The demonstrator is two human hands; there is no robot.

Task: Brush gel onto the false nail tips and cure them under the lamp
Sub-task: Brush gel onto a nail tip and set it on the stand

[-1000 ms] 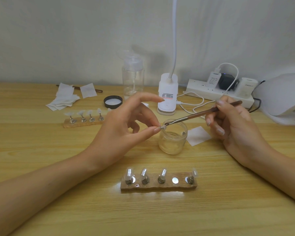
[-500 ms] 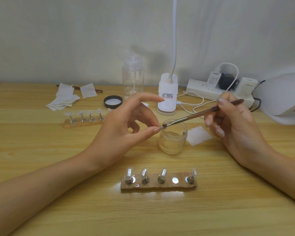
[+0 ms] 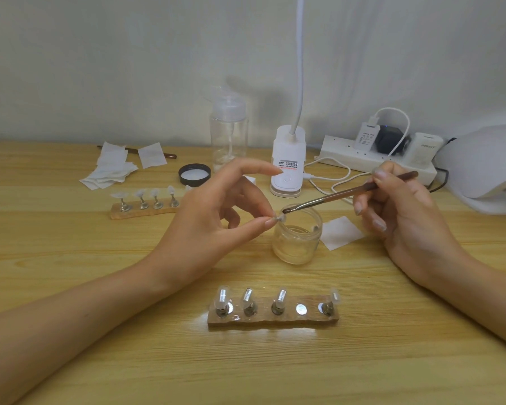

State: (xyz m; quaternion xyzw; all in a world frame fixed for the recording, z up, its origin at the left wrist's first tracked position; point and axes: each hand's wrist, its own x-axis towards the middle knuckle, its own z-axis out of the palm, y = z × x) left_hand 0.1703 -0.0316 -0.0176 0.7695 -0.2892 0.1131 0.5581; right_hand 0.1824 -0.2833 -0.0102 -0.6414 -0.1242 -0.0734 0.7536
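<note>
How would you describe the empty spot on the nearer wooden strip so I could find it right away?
On the wooden desk, find the nearer wooden strip, just in front of the glass jar. Its fourth spot from the left is only a flat shiny disc, while the other four each hold a metal post with a clear nail tip.

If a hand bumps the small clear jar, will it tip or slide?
The jar looks squat and wide, so it would probably slide, not tip. Its thick clear walls suggest glass: likely heavy for its size and breakable.
</note>
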